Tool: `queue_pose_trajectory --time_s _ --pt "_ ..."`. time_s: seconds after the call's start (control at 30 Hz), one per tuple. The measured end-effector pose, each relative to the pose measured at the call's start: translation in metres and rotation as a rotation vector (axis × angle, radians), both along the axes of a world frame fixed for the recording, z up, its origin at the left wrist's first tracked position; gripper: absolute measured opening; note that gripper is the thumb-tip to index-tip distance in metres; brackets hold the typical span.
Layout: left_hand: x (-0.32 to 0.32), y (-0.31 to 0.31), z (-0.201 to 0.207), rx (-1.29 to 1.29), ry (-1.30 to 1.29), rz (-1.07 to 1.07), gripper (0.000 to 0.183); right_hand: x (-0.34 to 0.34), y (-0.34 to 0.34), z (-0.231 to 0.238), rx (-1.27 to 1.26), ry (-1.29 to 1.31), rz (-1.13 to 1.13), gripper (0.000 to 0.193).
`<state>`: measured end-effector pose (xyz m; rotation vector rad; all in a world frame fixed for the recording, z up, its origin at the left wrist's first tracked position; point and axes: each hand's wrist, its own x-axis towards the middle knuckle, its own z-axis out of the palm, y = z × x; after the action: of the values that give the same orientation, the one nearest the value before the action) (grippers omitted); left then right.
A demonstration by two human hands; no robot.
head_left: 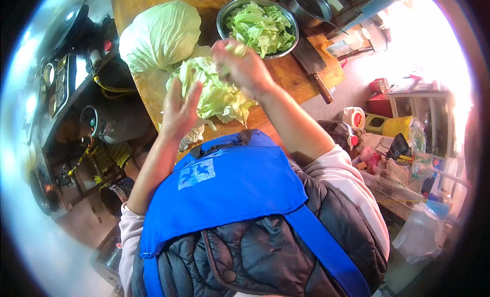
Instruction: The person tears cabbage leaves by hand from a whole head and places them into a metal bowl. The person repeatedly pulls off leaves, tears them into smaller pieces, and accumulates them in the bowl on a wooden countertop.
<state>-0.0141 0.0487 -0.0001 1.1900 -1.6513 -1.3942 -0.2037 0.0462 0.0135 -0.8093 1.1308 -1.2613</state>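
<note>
My right hand (245,67) is raised over the loose cabbage, fingers closed round a small pale green cabbage piece (237,51). Slightly smeared by motion, it hides part of what it grips. My left hand (179,112) has its thumb and fingers apart, at the left side of a heap of torn cabbage leaves (214,95). I cannot tell whether it touches them. Behind the heap sits a large whole cabbage (162,34). A metal bowl (292,48) with cut cabbage pieces (263,29) stands beyond my right hand. All this rests on a wooden board (153,93).
A cleaver (311,57) lies right of the bowl, its wooden handle towards me. A dark pot (309,8) stands at the back right. Left and below are a gas cylinder (109,124) and stove gear; right, a cluttered shelf with a plastic bag (421,233).
</note>
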Motion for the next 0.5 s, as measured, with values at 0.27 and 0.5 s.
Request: queue_pose_trajectory --time_s 0.27,0.5 --pt "0.007 -0.008 0.017 0.706 0.784 -0.152 0.079 0.046 0.014 -0.036 -0.252 0.366 0.061 0.042" --pt "0.0 0.005 -0.004 0.339 0.049 -0.242 0.046 0.047 0.012 -0.013 -0.121 -0.267 -0.09 0.007"
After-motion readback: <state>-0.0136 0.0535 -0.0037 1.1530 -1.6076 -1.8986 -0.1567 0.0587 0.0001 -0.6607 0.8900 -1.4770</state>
